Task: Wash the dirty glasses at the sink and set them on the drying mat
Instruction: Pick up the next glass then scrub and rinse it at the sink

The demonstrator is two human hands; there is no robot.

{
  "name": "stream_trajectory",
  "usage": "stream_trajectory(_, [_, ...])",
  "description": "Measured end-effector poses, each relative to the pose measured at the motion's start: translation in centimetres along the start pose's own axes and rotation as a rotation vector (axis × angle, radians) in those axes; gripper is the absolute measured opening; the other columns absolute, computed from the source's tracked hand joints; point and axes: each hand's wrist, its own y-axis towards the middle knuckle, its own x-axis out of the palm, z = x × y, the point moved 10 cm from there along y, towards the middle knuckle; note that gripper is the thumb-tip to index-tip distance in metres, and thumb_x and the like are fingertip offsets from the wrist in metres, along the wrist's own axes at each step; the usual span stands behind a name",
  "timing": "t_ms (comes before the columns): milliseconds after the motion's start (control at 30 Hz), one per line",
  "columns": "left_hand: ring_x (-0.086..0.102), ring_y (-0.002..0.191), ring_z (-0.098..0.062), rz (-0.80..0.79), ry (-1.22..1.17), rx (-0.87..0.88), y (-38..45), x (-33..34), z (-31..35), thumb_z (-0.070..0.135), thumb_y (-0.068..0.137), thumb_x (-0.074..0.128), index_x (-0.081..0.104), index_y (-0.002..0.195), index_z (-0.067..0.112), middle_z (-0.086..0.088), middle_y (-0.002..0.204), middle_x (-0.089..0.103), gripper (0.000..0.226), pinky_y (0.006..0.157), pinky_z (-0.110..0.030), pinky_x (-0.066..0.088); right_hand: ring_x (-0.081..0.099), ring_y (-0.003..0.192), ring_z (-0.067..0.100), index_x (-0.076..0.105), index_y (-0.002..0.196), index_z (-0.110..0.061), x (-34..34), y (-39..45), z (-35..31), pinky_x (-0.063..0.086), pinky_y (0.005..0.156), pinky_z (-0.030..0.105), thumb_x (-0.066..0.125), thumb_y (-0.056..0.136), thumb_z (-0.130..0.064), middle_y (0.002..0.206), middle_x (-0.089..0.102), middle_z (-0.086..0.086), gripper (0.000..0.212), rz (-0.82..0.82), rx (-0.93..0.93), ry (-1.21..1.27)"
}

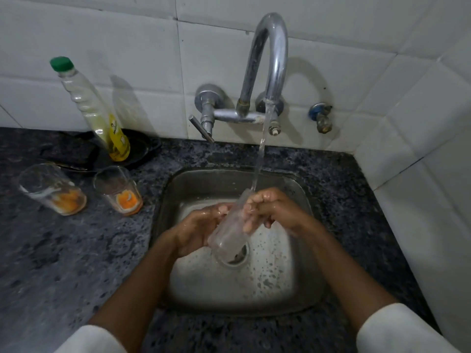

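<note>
Over the steel sink (pixel 300 289) both hands grip one clear glass (pixel 229 235), tilted under the water running from the tap (pixel 270 59); the left hand (pixel 201 228) cups its side; the right hand (pixel 267 207) curls fingers round its upper part. Two dirty glasses (pixel 51 189) (pixel 119 191) with orange dregs stand on the dark counter (pixel 63 250) left of the sink, near a soap bottle (pixel 94 108).

left hand (pixel 196 231) — grip curled | right hand (pixel 270 210) — grip curled, wet
</note>
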Motion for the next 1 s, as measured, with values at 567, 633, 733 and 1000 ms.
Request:
stream_trajectory(567, [0.054,0.124,-0.025,0.441,1.01,-0.335,-1.3,-0.9,1.1,0.049,0.064,0.08,0.023,0.152,0.012,-0.009,0.147,0.047,0.111,0.095,-0.03,0.049,0.065,0.08,0.01,0.065,0.079,-0.023,0.2,-3.2,5.8,0.049,0.073,0.03,0.044,0.1,-0.024,0.08,0.069,-0.006,0.03,0.803,-0.025,-0.095])
stream_trajectory(633, [0.059,0.113,-0.019,0.51,0.954,-0.154,-1.3,-1.0,1.9,0.044,0.056,0.083,0.047,0.135,0.024,-0.001,0.13,0.061,0.089,0.094,-0.033,0.051,0.063,0.072,-0.003,0.066,0.078,-0.029,0.1,-3.1,2.4,0.046,0.069,0.021,0.05,0.098,-0.016,0.077,0.067,-0.013,0.028,0.6,-0.164,-0.224])
stream_trajectory(733, [0.068,0.092,-0.016,0.449,0.76,0.046,-0.4,-0.4,1.9,0.033,0.045,0.083,0.066,0.096,0.029,0.006,0.095,0.072,0.054,0.088,-0.046,0.055,0.06,0.056,-0.004,0.069,0.084,-0.017,1.3,-2.9,-1.6,0.042,0.057,0.015,0.058,0.095,-0.016,0.072,0.066,-0.013,0.015,0.258,-0.222,-0.426])
stream_trajectory(1000, [0.059,0.098,-0.037,-0.017,0.189,0.163,3.2,2.6,2.2,-0.008,0.064,0.061,0.054,0.121,-0.006,-0.025,0.101,0.062,0.057,0.086,-0.047,0.046,0.053,0.038,0.005,0.074,0.086,-0.014,-0.2,-2.9,-5.9,0.044,0.042,0.023,0.062,0.092,-0.012,0.068,0.07,0.001,0.014,0.208,-0.283,-0.411])
